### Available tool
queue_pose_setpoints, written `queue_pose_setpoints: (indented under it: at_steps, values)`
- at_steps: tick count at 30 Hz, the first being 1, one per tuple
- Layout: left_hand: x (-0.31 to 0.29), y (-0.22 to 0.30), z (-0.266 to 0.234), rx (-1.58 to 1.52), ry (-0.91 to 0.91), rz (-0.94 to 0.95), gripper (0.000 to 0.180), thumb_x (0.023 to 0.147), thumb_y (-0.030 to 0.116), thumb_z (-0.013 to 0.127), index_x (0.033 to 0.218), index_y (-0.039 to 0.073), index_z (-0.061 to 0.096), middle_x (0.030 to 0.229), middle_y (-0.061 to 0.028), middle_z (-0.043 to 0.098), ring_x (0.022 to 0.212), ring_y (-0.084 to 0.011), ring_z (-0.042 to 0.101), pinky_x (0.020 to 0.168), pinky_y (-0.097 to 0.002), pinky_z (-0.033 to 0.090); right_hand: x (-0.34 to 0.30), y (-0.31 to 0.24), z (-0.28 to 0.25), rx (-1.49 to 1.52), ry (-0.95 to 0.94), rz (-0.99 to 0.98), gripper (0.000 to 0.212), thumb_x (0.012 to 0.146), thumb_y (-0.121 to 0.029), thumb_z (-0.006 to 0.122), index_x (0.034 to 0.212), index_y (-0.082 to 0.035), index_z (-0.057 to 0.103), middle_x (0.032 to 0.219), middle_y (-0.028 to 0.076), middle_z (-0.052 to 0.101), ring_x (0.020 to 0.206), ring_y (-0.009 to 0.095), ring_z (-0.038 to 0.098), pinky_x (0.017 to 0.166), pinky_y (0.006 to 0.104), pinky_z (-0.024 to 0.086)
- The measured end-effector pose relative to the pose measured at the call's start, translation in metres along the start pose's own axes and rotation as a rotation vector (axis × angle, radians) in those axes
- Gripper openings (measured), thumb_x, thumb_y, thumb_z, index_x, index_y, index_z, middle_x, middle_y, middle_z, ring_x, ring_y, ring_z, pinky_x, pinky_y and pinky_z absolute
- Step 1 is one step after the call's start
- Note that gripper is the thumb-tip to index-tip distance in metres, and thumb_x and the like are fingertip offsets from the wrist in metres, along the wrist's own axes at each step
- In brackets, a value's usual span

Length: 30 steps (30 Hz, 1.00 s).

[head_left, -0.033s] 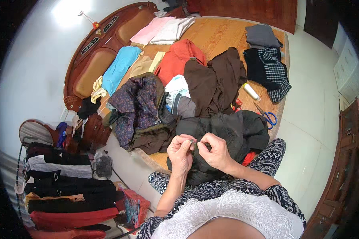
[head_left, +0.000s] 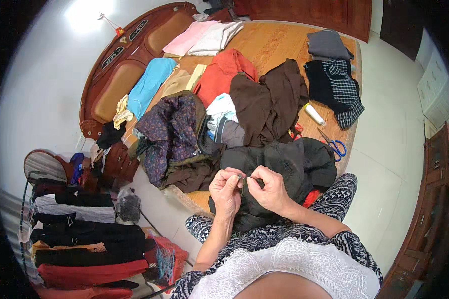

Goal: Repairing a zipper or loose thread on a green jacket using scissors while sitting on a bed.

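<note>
My left hand (head_left: 225,193) is closed in a pinch, with a small dark, partly shiny piece (head_left: 241,178) at its fingertips. It is too small to tell its kind. Close beside it on the right, my right hand (head_left: 270,192) also pinches, thumb against forefinger. What it holds, if anything, cannot be made out. Beneath both hands a black garment (head_left: 269,154) lies bunched over my lap and the bed's near edge. Blue-handled scissors (head_left: 338,148) lie to the right of the garment, below a white tube (head_left: 314,114).
Across the bed (head_left: 279,40) lie a purple patterned garment (head_left: 169,134), brown cloth (head_left: 272,99), a red garment (head_left: 222,74) and a checked garment (head_left: 349,89). At lower left stands a rack of hanging clothes (head_left: 90,231). Wooden cabinets (head_left: 424,214) line the right side.
</note>
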State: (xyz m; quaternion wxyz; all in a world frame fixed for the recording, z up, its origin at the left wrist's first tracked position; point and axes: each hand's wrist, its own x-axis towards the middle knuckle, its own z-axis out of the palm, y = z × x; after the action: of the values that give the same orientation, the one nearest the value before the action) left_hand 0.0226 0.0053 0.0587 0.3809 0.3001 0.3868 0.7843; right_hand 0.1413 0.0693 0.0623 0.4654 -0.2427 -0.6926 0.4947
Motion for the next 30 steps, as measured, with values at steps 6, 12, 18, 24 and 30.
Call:
queue_pose_setpoints:
  at_steps: [6, 12, 18, 24, 30]
  values:
    - [-0.0012, -0.0001, 0.0024, 0.033, 0.031, 0.041, 0.008, 0.085, 0.004, 0.063, 0.080, -0.001, 0.058, 0.088, -0.0131, 0.061, 0.064, -0.0089, 0.049, 0.063, -0.0208, 0.041, 0.0009, 0.0025, 0.0040, -0.021, 0.018, 0.023, 0.015, 0.075, -0.005, 0.065, 0.071, -0.002, 0.051, 0.064, 0.012, 0.055, 0.060, 0.028, 0.056, 0.055, 0.0364, 0.044]
    - [-0.0014, -0.0025, 0.0008, 0.073, 0.044, 0.065, 0.009, 0.084, 0.004, 0.064, 0.080, 0.000, 0.058, 0.088, -0.0122, 0.061, 0.064, -0.0086, 0.049, 0.063, -0.0206, 0.041, 0.0018, 0.0021, 0.0037, -0.021, 0.013, 0.032, 0.016, 0.075, -0.005, 0.065, 0.070, -0.001, 0.050, 0.062, 0.014, 0.055, 0.058, 0.029, 0.057, 0.054, 0.0372, 0.044]
    - [-0.0012, -0.0001, 0.0026, 0.103, 0.029, 0.091, 0.007, 0.084, 0.002, 0.063, 0.079, 0.000, 0.058, 0.088, -0.0117, 0.061, 0.064, -0.0093, 0.049, 0.062, -0.0214, 0.042, 0.0021, 0.0023, 0.0030, -0.005, 0.001, 0.059, 0.016, 0.075, -0.005, 0.065, 0.070, 0.000, 0.050, 0.062, 0.015, 0.055, 0.058, 0.028, 0.058, 0.052, 0.0365, 0.044]
    - [-0.0017, 0.0035, 0.0024, 0.233, 0.003, 0.153, 0.007, 0.084, 0.000, 0.061, 0.079, -0.001, 0.058, 0.088, -0.0113, 0.060, 0.065, -0.0094, 0.050, 0.062, -0.0219, 0.042, 0.0023, 0.0006, 0.0019, 0.003, 0.002, 0.055, 0.016, 0.075, -0.004, 0.064, 0.069, 0.000, 0.049, 0.062, 0.015, 0.054, 0.057, 0.027, 0.057, 0.052, 0.0363, 0.043]
    - [-0.0057, 0.0008, 0.0070, 0.187, 0.048, 0.136, 0.005, 0.085, -0.001, 0.059, 0.081, -0.001, 0.057, 0.089, -0.0107, 0.061, 0.069, -0.0102, 0.053, 0.065, -0.0225, 0.045, -0.0009, 0.0070, 0.0026, 0.078, 0.004, 0.047, 0.012, 0.078, -0.003, 0.062, 0.073, 0.000, 0.051, 0.065, 0.012, 0.053, 0.060, 0.026, 0.053, 0.056, 0.0345, 0.042]
